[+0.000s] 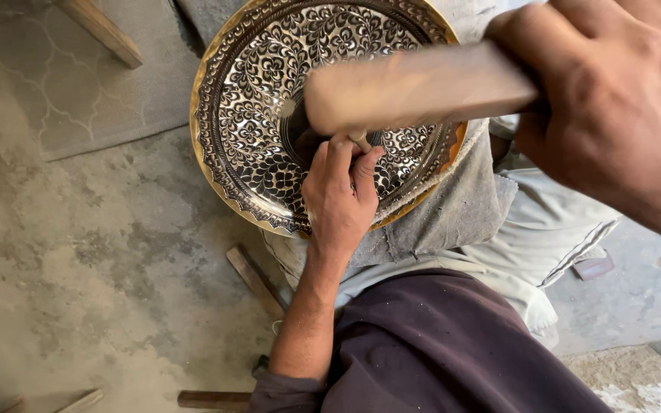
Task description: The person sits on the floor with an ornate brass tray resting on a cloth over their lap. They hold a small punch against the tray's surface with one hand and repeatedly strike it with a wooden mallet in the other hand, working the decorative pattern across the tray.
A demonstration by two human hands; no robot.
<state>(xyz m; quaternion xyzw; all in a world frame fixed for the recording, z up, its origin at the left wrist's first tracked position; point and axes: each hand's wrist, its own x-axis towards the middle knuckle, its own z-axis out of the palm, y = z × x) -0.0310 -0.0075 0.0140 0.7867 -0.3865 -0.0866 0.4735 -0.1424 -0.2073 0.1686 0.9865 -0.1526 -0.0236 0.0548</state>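
Head view looks straight down at a round brass plate (258,92) with dense black-and-silver floral engraving, propped on a grey cloth-covered support (453,206) over the person's lap. The left hand (340,195) rests on the near part of the plate, its fingers pinched tight around a thin metal chisel (359,139) whose tip meets the engraved surface near the plate's middle. The right hand (613,99), close to the camera at the far right, is clenched around the handle of a wooden mallet (415,86); the mallet's pale head hangs just above the chisel's top, and it looks blurred, so whether it touches the chisel is hard to say. Wooden sticks (254,279) lie on the concrete floor (78,268) to the left, and a patterned grey mat (78,84) lies at the far left
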